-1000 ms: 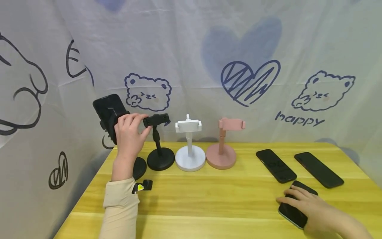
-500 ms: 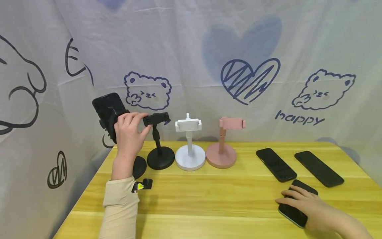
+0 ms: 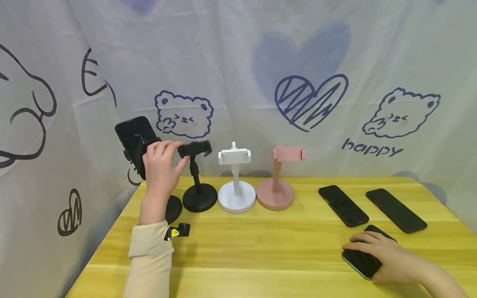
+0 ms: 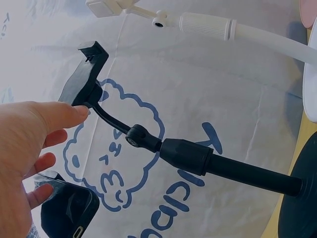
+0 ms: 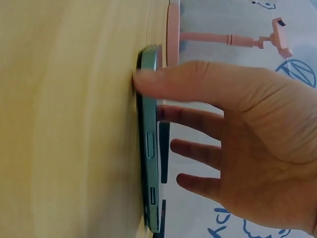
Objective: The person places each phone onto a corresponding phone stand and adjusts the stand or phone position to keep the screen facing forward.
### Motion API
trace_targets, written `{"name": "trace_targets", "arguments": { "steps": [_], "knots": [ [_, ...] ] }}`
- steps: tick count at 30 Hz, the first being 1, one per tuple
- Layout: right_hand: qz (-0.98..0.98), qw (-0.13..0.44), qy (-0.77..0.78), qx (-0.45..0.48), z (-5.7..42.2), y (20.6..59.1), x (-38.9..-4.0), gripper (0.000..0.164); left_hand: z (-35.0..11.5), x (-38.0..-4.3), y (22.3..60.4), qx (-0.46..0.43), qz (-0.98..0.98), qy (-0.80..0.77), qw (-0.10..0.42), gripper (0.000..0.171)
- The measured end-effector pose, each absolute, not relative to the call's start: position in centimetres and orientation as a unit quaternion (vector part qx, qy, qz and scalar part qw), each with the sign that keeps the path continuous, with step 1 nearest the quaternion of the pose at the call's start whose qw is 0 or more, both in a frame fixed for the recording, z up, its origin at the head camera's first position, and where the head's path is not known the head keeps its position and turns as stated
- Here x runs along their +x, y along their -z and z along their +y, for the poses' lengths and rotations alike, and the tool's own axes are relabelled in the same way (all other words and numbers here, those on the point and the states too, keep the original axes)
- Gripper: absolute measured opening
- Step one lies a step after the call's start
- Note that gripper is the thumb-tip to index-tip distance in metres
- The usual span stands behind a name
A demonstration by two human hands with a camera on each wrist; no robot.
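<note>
My left hand has thumb and index finger at the left end of the clamp on a black phone stand, appearing to pinch it; its other fingers hang loosely curled in the left wrist view. Left of that hand, a black phone sits tilted in another stand's clamp, whose base is partly hidden by the arm. My right hand grips a phone low at the table's right, thumb on its green edge and fingers across the far side.
A white phone stand and a pink phone stand stand right of the black one. Two dark phones, one beside the other, lie flat beyond my right hand. A printed curtain hangs behind the wooden table.
My right hand has slid the phone slightly left and toward the table's back, with the thumb closer round its edge. The left hand stays at the clamp.
</note>
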State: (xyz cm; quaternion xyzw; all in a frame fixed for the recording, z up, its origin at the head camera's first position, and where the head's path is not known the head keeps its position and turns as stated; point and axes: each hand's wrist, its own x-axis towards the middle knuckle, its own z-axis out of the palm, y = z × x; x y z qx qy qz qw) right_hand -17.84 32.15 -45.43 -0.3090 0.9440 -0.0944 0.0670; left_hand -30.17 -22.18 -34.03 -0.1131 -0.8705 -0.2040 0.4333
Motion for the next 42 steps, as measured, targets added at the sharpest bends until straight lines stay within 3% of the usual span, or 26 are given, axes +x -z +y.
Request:
{"name": "trace_targets", "arguments": {
  "steps": [15,27,42],
  "knots": [
    [0.937,0.145,0.172,-0.266,31.1,44.9,-18.5,0.081,-22.4,-30.3,34.4,-0.109,-0.868,0.199,0.441,0.036],
    [0.944,0.1,0.147,-0.277,30.9,45.1,-18.8,0.076,-22.0,-30.5,34.3,-0.111,-0.866,0.213,0.438,0.036],
    [0.954,0.095,0.112,-0.263,29.9,44.9,-18.2,0.071,-21.7,-30.4,34.4,-0.116,-0.866,0.215,0.437,0.035]
  ]
}}
